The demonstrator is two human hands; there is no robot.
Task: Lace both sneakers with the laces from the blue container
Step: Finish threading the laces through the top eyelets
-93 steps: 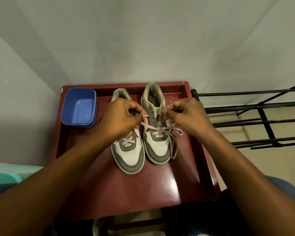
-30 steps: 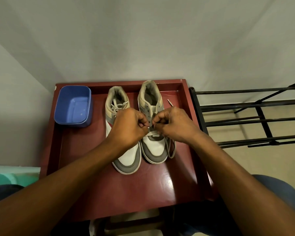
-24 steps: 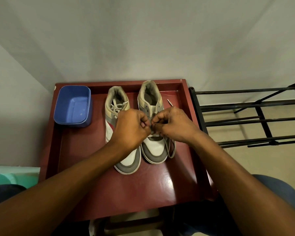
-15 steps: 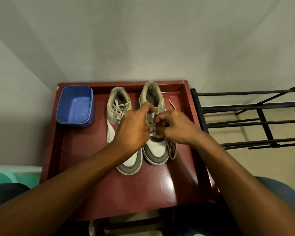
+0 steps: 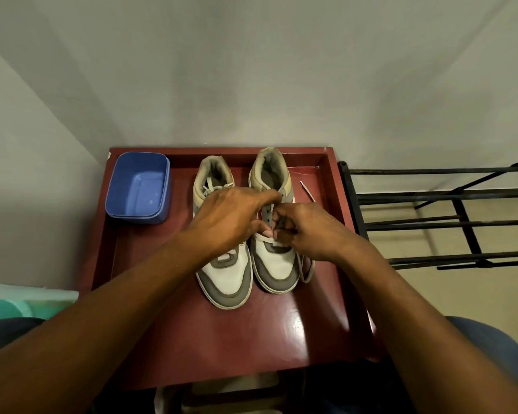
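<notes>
Two grey-and-white sneakers stand side by side, toes toward me, on a red tray table [image 5: 251, 339]. The left sneaker [image 5: 225, 273] has a lace in its eyelets. Over the right sneaker [image 5: 277, 267] both my hands meet. My left hand [image 5: 231, 219] reaches across and holds its eyelet flap between outstretched forefinger and thumb. My right hand [image 5: 308, 231] has curled fingers pinching the white lace [image 5: 307, 268] at the eyelets; a loop hangs beside the shoe and one tip lies on the tray. The blue container [image 5: 138, 188] at the back left looks empty.
A black metal shoe rack [image 5: 446, 213] stands right of the tray. A teal object [image 5: 12, 303] shows at the lower left. Grey walls close in behind the tray and on its left. My knees sit under the tray's near edge.
My left forefinger has stretched up along the right sneaker's eyelets from a closed fist. My right hand stays pinched on the lace at the same spot. The sneakers have not moved.
</notes>
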